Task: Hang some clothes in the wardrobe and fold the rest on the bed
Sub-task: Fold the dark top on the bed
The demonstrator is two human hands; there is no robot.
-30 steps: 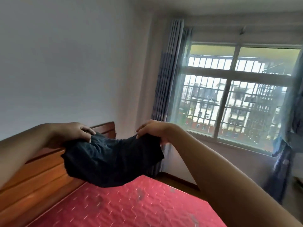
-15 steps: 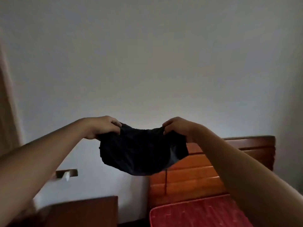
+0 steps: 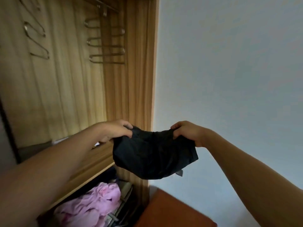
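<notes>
A small black garment [image 3: 154, 154] hangs in the air between my two hands, folded over and sagging in the middle. My left hand [image 3: 117, 132] grips its left top edge and my right hand [image 3: 185, 132] pinches its right top edge. Both arms are stretched forward. Behind and to the left stands the open wooden wardrobe [image 3: 141, 66], with a multi-tier metal hanger [image 3: 106, 45] hanging from its rail and another metal hanger [image 3: 35, 38] further left. The bed is out of view.
A wooden shelf [image 3: 100, 158] crosses the wardrobe below my left hand. Under it lies a pile of pink clothing [image 3: 91, 207]. A reddish-brown wooden cabinet top [image 3: 172, 210] sits at the bottom, right of the wardrobe. A plain pale wall [image 3: 229, 71] fills the right side.
My view has swung left from the window and bed, past the headboard, to the open wardrobe. Both hands have kept hold of the black garment throughout.
</notes>
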